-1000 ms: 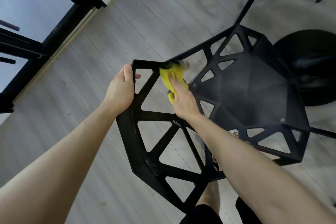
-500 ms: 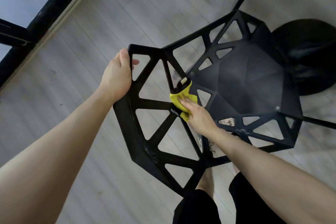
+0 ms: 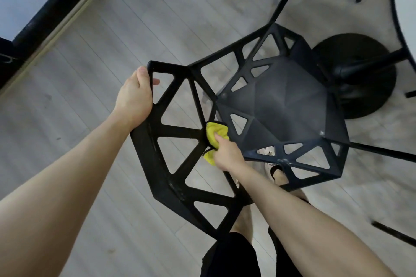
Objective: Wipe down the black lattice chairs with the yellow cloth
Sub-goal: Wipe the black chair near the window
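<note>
So the person stands right behind the black lattice chair [image 3: 281, 105], looking straight down on it. The left hand [image 3: 135, 94] is wrapped round the outer frame of the backrest near its upper corner, thumb lying along the edge and a fingertip poking through the triangular opening, so that's a firm grasp on the chair. The right hand [image 3: 227, 153] has the yellow cloth [image 3: 216, 131] bunched up in curled fingers and pushes it onto the spot where several backrest struts meet, just beside the back edge of the seat. A bit of cloth sticks out below the hand too. The chair sits on a pale plank floor [image 3: 112, 40], with a round black table base [image 3: 360, 74] just past the seat and a white tabletop [image 3: 405, 7] at the far right. A foot [image 3: 281, 175] shows through the lattice
</note>
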`<state>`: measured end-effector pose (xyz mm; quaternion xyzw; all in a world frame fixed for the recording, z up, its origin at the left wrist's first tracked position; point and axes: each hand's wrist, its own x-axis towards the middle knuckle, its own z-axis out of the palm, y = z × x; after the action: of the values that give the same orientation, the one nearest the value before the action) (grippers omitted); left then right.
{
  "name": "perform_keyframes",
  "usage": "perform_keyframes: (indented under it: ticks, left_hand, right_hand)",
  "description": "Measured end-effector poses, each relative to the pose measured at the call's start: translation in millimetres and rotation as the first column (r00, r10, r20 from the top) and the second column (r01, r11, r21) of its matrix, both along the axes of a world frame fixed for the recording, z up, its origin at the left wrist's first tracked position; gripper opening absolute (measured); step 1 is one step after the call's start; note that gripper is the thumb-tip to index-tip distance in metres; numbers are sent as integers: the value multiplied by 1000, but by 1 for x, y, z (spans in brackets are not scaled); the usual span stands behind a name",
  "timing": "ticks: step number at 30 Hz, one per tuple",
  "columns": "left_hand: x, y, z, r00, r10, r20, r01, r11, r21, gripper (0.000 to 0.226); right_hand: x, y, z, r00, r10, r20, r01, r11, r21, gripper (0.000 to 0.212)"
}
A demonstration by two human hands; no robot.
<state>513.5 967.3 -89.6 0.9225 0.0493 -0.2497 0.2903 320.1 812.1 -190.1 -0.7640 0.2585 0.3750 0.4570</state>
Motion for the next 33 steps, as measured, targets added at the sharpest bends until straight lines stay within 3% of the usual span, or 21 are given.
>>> perform_keyframes:
  ticks: [5, 10, 16, 21, 26, 29, 31, 33]
  left_hand:
    - [1, 3, -4, 1000, -3, -2, 3, 1000, 15, 64]
    - [0, 1, -1, 1000, -17, 6, 17, 1000, 21, 63]
    - [1, 8, 0, 999, -10, -31, 9, 998, -59, 61]
    - [-2, 6, 3, 999, -14, -50, 9, 996, -90, 58]
    - [2, 9, 0, 998, 46, -36, -49, 994, -99, 56]
    - [-1, 5, 7, 995, 84, -58, -90, 990, -105, 54]
    - [-2, 2, 10, 995, 75, -62, -81, 991, -107, 48]
    - [-5, -1, 16, 1000, 24, 1, -24, 996, -88, 43]
  right_hand:
    - [-1, 24, 34, 979, -33, 201, 7, 992, 125, 76]
    - [10, -1, 6, 997, -65, -28, 66, 997, 39, 72]
    - [1, 32, 53, 962, -100, 254, 52, 980, 191, 77]
    - [0, 17, 33, 983, -131, 131, 110, 982, 152, 82]
    - [-14, 45, 75, 868, -185, 461, -14, 919, 394, 96]
    - [-19, 24, 41, 915, -112, 388, -1, 960, 279, 95]
    - [-14, 3, 28, 974, -27, 224, -18, 980, 196, 90]
    - [-7, -15, 23, 996, -24, 81, 10, 986, 168, 72]
